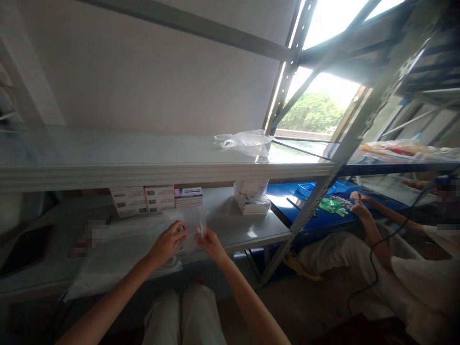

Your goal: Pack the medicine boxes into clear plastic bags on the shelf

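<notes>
Between my two hands is a clear plastic bag [192, 221], raised just over the lower shelf's front part. My left hand [173, 237] pinches its left side, fingers closed. On the other side my right hand [209, 241] grips the plastic with fingertips pressed together. Under and left of my left hand lies a pile of flat clear plastic bags [118, 254]. Behind the hands stand white cartons with barcodes [143, 200] and a short stack of blue-and-white boxes [189, 196].
Plastic-wrapped boxes [252, 197] stand farther right on the lower shelf [230, 230]. A crumpled bag [247, 139] lies on the upper shelf [143, 148]. A metal upright [312, 203] rises at right. Beyond it, a co-worker's hands [359, 203] are over a blue table [381, 203].
</notes>
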Tool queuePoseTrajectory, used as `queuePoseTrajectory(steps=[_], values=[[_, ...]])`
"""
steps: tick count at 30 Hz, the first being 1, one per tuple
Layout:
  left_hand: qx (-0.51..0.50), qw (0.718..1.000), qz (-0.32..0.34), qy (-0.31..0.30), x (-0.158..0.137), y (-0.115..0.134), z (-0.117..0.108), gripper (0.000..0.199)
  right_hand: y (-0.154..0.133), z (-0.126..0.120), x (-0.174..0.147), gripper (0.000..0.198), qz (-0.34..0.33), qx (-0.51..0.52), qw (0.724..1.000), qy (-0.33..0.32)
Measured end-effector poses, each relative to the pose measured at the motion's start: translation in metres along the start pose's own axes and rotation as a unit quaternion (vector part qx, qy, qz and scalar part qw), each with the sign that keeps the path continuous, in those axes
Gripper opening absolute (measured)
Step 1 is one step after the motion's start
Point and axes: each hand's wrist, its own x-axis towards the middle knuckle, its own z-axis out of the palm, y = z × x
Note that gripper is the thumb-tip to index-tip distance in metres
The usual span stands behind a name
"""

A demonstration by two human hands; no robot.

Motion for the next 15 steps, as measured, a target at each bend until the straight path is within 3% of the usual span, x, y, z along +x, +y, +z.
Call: queuePoseTrajectory(steps=[5,8,12,15], values=[[0.014,0.995,-0.053,0.083,-0.011,-0.034,-0.025,0.026,0.011,-0.026,-0.003,0.023,0.001,-0.152,0.971,0.182],[0.038,0.983,-0.103,0.148,-0.022,-0.062,-0.041,0.026,0.010,-0.050,-0.002,0.024,0.007,-0.204,0.950,0.236],[0.043,0.983,-0.109,0.140,-0.041,-0.081,-0.054,0.025,0.002,-0.071,0.003,0.031,0.062,-0.106,0.965,0.231],[0.091,0.987,-0.052,0.118,-0.059,-0.078,-0.054,0.024,-0.004,-0.077,0.005,0.038,0.102,0.030,0.976,0.191]])
